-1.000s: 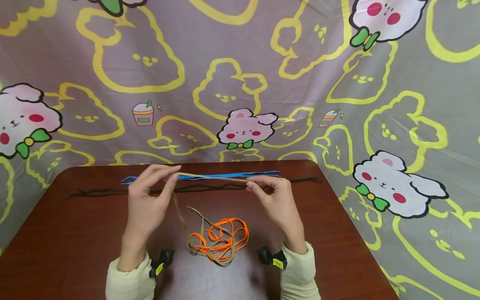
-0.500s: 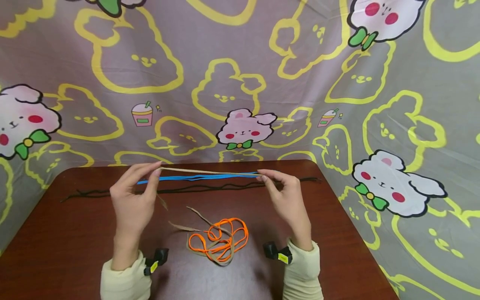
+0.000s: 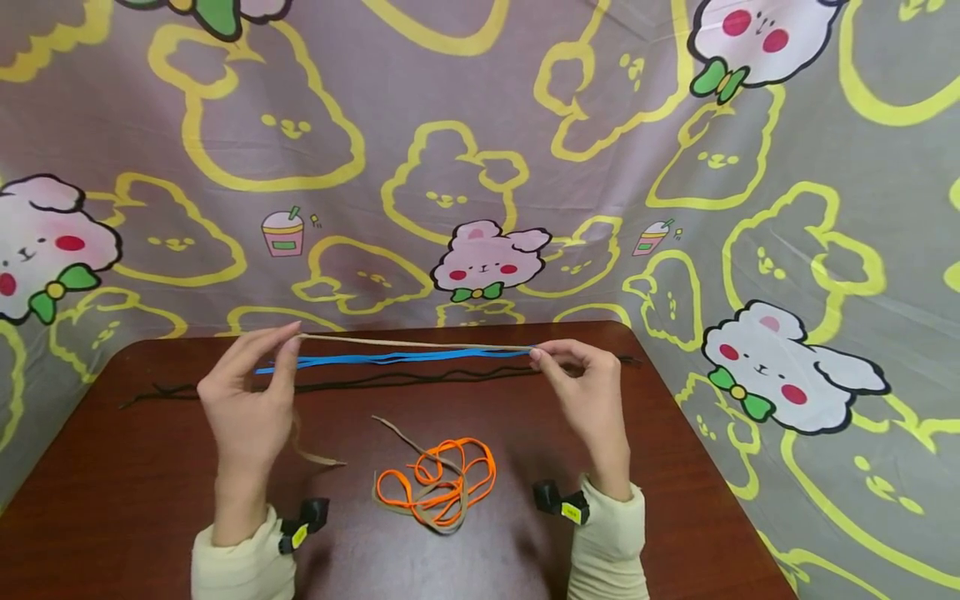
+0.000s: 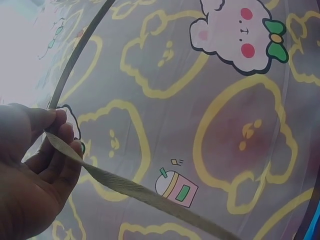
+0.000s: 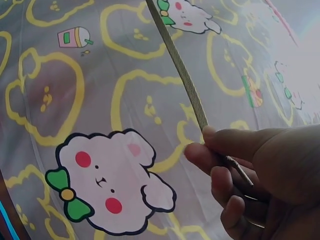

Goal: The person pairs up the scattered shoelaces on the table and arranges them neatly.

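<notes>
A flat tan shoelace (image 3: 412, 342) spans the gap between both hands above the table. My left hand (image 3: 251, 404) pinches it between thumb and fingers, and its loose tail hangs below toward the tabletop. In the left wrist view the lace (image 4: 135, 189) has a twist just past the fingers. My right hand (image 3: 592, 396) pinches the other end; in the right wrist view the lace's tip (image 5: 242, 172) pokes out beyond the fingers. Below lies an orange shoelace (image 3: 491, 467) in loose loops, tangled with another tan lace (image 3: 401, 435).
Blue laces (image 3: 360, 359) lie stretched out across the back of the brown table (image 3: 120, 492), partly behind the hands. Black laces (image 3: 390, 380) run along in front of them. A cartoon-printed cloth (image 3: 360, 200) rises behind and to the right.
Both hands have moved apart, left hand leftward and right hand rightward, lengthening the span of lace between them. The lace's tail has slid off the orange pile toward the left hand.
</notes>
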Demonstrator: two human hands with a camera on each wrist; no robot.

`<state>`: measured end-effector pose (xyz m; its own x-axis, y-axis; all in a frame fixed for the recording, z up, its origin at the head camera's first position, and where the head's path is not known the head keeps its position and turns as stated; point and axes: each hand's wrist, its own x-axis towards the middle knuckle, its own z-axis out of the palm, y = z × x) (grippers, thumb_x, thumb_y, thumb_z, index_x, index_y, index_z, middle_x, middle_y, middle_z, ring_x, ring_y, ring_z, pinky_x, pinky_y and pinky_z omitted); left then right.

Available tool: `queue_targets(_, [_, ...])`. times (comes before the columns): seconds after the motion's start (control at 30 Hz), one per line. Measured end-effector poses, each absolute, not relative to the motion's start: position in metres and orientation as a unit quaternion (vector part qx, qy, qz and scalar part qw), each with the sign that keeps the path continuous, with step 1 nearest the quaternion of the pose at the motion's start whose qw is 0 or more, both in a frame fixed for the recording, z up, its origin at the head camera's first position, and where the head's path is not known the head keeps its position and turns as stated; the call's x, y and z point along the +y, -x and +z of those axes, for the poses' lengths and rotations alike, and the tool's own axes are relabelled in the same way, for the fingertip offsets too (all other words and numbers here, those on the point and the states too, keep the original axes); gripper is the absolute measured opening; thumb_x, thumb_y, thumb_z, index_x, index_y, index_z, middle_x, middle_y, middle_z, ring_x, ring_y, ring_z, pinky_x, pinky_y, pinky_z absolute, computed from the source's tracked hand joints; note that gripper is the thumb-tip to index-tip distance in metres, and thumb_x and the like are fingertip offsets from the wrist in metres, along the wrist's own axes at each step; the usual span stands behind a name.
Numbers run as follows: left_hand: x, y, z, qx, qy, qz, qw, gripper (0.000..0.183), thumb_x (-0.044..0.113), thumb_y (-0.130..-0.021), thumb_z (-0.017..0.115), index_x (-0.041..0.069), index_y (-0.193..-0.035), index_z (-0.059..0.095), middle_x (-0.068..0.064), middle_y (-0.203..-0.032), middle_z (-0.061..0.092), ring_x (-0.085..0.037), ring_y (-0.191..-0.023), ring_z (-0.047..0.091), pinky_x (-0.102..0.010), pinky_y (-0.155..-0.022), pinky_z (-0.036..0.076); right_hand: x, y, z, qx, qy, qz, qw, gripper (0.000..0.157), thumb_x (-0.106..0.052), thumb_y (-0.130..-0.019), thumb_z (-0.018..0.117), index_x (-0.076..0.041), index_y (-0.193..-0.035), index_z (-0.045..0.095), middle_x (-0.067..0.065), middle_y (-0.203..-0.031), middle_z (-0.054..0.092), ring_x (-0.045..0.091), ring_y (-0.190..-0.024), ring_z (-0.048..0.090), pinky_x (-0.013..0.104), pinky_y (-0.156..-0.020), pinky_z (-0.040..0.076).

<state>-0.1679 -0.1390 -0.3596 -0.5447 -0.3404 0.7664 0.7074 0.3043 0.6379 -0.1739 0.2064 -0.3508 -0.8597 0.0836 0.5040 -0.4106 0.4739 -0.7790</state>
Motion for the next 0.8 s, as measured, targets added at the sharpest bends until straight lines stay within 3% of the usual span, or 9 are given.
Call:
queue_targets(0.17, [-0.144,0.168,-0.36,-0.669,0.122,-0.566,0.465,0.019,-0.016,-0.087,0.068,-0.011,-0.105,0.075,0.011,-0.099,0.071,-0.005,-0.088,0.065,-0.017,-0.069,0.046,0.212,0.175,-0.352,-0.814,-0.071,0.513,0.263,0.01,-0.017,-0.087,0.082,-0.008,-0.086,0.079,0.009,-0.077,0.076,0.005,-0.067,0.069,0.019,-0.06,0.047])
queue_targets(0.33, [-0.148,0.167,-0.36,-0.672,0.102,-0.563,0.471,0.018,-0.014,-0.088,0.068,-0.011,-0.104,0.075,0.013,-0.096,0.07,-0.004,-0.081,0.061,-0.013,-0.055,0.036,0.219,0.177,-0.352,-0.825,-0.054,0.486,0.282,0.007,-0.011,-0.092,0.077,-0.006,-0.095,0.08,0.011,-0.084,0.077,0.005,-0.07,0.068,0.015,-0.061,0.048])
queue_targets(0.53, [-0.151,0.166,-0.36,-0.67,0.089,-0.565,0.473,0.018,-0.013,-0.089,0.067,-0.011,-0.105,0.075,0.014,-0.095,0.07,-0.003,-0.083,0.062,-0.015,-0.064,0.041,0.225,0.178,-0.354,-0.838,-0.04,0.464,0.284,0.014,-0.005,-0.095,0.071,-0.003,-0.106,0.079,0.011,-0.092,0.078,0.014,-0.072,0.068,0.012,-0.062,0.049])
queue_targets(0.8, [-0.155,0.167,-0.362,-0.678,0.071,-0.556,0.475,0.018,-0.012,-0.09,0.067,-0.011,-0.106,0.075,0.017,-0.095,0.068,-0.001,-0.081,0.059,-0.017,-0.066,0.039,0.23,0.176,-0.354,-0.83,0.002,0.476,0.292,0.01,-0.014,-0.092,0.077,-0.005,-0.096,0.081,0.008,-0.084,0.078,0.007,-0.067,0.065,0.018,-0.052,0.041])
